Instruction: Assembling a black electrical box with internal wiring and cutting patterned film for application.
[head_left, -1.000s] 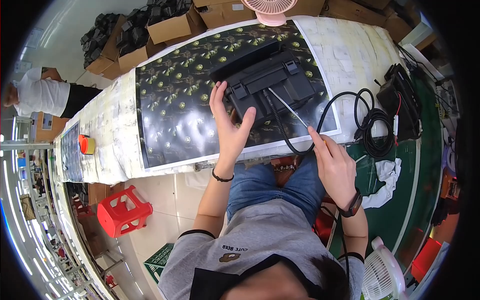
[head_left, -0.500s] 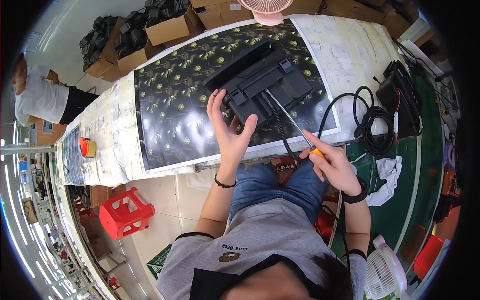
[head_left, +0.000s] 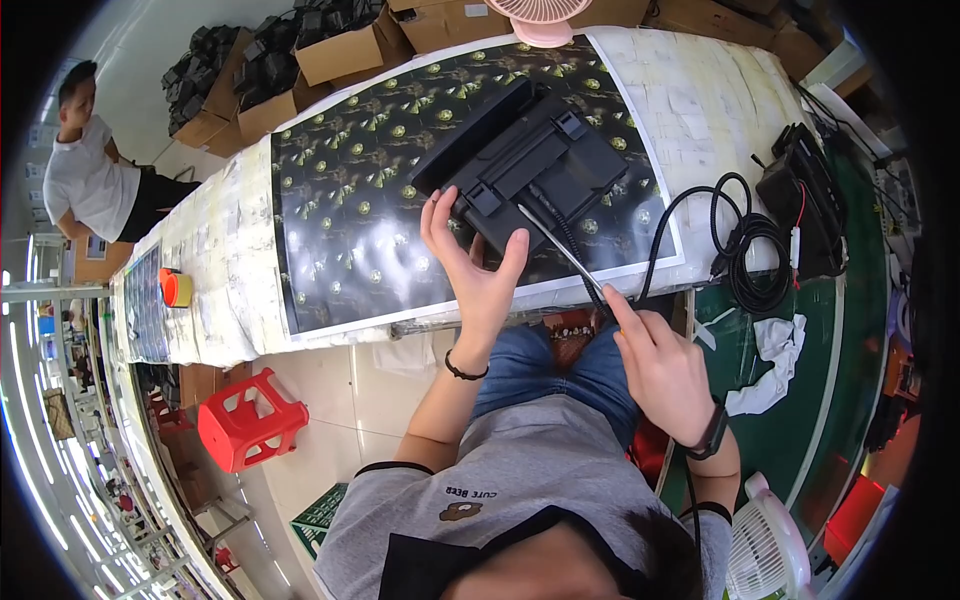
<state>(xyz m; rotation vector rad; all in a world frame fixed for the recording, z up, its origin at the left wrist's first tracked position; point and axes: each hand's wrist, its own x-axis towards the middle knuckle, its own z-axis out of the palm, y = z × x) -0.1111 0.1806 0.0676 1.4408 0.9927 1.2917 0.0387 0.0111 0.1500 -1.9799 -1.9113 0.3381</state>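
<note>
A black boxy device [head_left: 590, 165] with a long bar along its far left side and a coiled cord [head_left: 555, 220] lies at a slant on a dark printed sheet. It looks like a desk telephone. My left hand [head_left: 474, 270] grips its near-left corner, thumb on the near edge and fingers on the left side. In my right hand [head_left: 665, 375] is a screwdriver [head_left: 565, 250], my index finger stretched along its shaft. The handle is hidden in my palm. The tip points at the device's near part beside the cord; I cannot tell whether it touches.
A coiled black cable [head_left: 750, 265] and another black device [head_left: 805, 200] are on the right. A pink fan [head_left: 540, 25] stands at the far edge. A yellow-and-orange roll [head_left: 175, 290] sits at left. Below is a red stool [head_left: 250, 420]; a person [head_left: 95, 180] stands far left.
My right hand has shifted toward me and turned, now covering the screwdriver's orange handle. The tip has moved nearer and slightly left. The person at far left shows more fully.
</note>
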